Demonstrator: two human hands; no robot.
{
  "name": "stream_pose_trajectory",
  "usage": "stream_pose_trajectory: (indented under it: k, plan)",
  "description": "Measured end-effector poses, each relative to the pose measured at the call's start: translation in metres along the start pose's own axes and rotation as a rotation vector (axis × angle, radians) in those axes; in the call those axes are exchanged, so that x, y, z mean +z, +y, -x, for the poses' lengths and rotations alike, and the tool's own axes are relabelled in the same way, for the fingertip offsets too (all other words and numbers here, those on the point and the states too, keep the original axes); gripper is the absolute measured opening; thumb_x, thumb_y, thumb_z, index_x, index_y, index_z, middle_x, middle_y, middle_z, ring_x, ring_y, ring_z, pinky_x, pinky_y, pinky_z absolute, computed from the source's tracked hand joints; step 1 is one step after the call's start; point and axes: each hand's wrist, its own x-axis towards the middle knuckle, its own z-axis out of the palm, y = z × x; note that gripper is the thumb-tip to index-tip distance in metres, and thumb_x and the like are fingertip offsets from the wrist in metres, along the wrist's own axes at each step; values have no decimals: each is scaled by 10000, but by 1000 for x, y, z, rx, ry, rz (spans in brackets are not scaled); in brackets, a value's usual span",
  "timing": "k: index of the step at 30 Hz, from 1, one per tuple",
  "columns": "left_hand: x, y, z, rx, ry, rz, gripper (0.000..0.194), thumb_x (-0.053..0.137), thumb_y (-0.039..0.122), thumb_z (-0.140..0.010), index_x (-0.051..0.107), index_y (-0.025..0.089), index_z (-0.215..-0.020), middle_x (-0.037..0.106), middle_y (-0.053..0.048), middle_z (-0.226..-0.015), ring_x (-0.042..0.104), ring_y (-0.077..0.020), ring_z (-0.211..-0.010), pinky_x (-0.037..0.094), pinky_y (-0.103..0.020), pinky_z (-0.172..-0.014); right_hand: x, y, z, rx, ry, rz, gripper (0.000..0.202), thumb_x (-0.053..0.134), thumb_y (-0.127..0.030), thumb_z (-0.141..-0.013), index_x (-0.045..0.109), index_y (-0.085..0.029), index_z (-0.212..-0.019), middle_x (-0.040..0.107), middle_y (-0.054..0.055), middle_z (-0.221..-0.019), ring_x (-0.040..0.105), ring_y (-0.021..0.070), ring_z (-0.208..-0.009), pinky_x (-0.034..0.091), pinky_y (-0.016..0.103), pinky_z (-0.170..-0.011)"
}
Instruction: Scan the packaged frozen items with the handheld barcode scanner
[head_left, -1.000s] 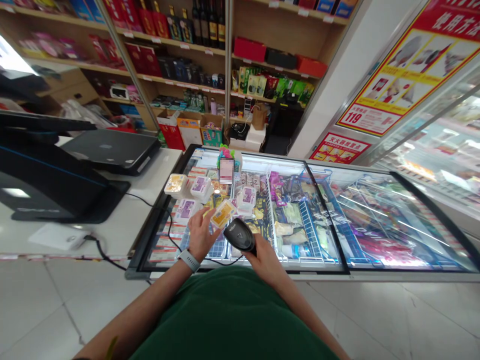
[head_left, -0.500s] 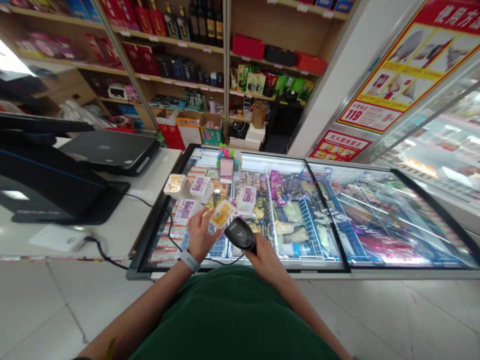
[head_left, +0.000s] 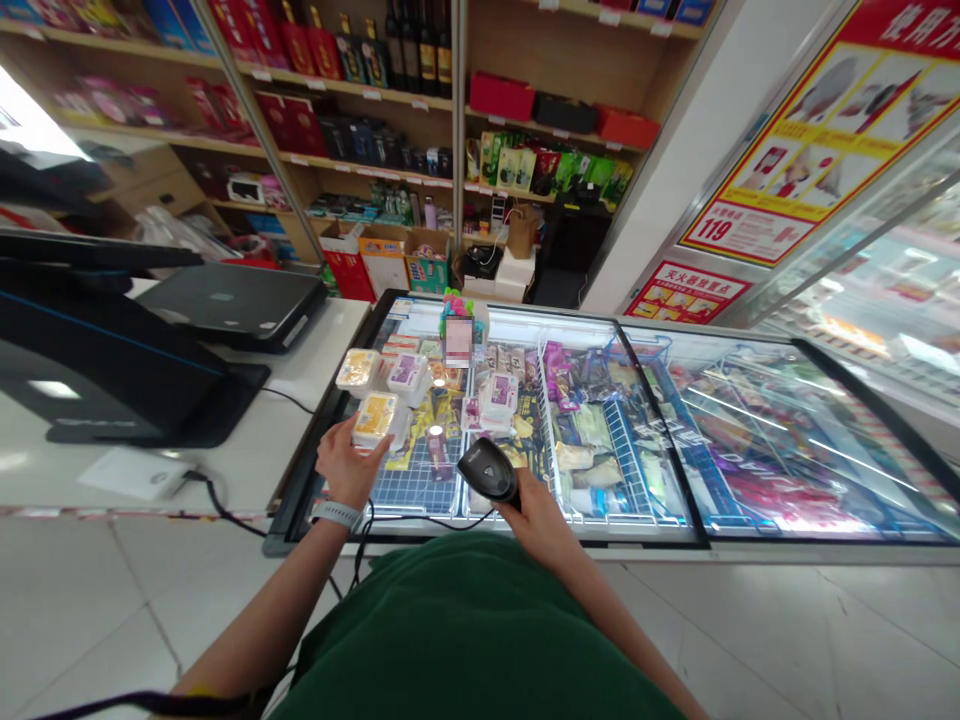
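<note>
My left hand grips a clear box with a yellow label between thumb and fingers, at the front of the group of boxes on the freezer's glass top. Behind it are another yellow-labelled box and a purple-labelled box. My right hand is closed around the handle of a black barcode scanner, its head pointing up and left over the glass. A stack of purple-labelled boxes lies just beyond the scanner.
A black register and a white device stand on the left counter. The scanner's black cable crosses the freezer's front edge. A colourful object stands at the back of the glass.
My left hand has moved left with the yellow-labelled box, from beside the scanner to the group of boxes. My right hand still holds the scanner in nearly the same place.
</note>
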Motion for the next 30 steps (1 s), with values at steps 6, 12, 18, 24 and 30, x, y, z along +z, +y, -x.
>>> stream_pose_trajectory:
  k: [6, 12, 18, 24, 30]
  plan:
    - [5, 0, -2, -75, -88, -45, 686, 685, 517, -723, 534, 204, -1314, 550, -151, -1265, 497, -360, -1197, 410, -549, -976, 0, 1, -1, -9, 6, 8, 143, 581, -219, -876, 490, -182, -980, 595, 81, -979, 573, 229, -914, 419, 317, -779]
    - [-5, 16, 3, -8, -49, -84, 903, 703, 536, -719, 344, 142, -1447, 468, -235, -1387, 426, -423, -1271, 343, -611, -1004, -3, -1, 1, 32, 10, -5, 157, 600, -212, -869, 512, -163, -990, 606, 90, -990, 579, 231, -929, 420, 320, -795]
    - [-4, 60, 16, 360, -59, 75, 735, 680, 471, -783, 405, 189, -1404, 474, -173, -1396, 418, -337, -1310, 302, -495, -1102, -7, 5, 3, 80, 51, -10, 160, 601, -198, -865, 519, -167, -999, 615, 89, -1000, 588, 231, -941, 427, 323, -805]
    - [41, 104, 22, 347, -286, 91, 772, 736, 519, -706, 449, 175, -1335, 543, -174, -1298, 502, -357, -1216, 409, -502, -993, -10, 18, 11, 169, 125, -33, 151, 595, -215, -869, 527, -174, -998, 629, 96, -990, 613, 236, -925, 438, 315, -766]
    - [82, 146, 24, 343, -358, 60, 849, 756, 551, -656, 435, 156, -1335, 542, -194, -1291, 490, -384, -1220, 393, -525, -973, -11, 32, 21, 239, 210, -60, 180, 612, -219, -849, 532, -176, -1005, 650, 93, -961, 626, 241, -926, 452, 318, -765]
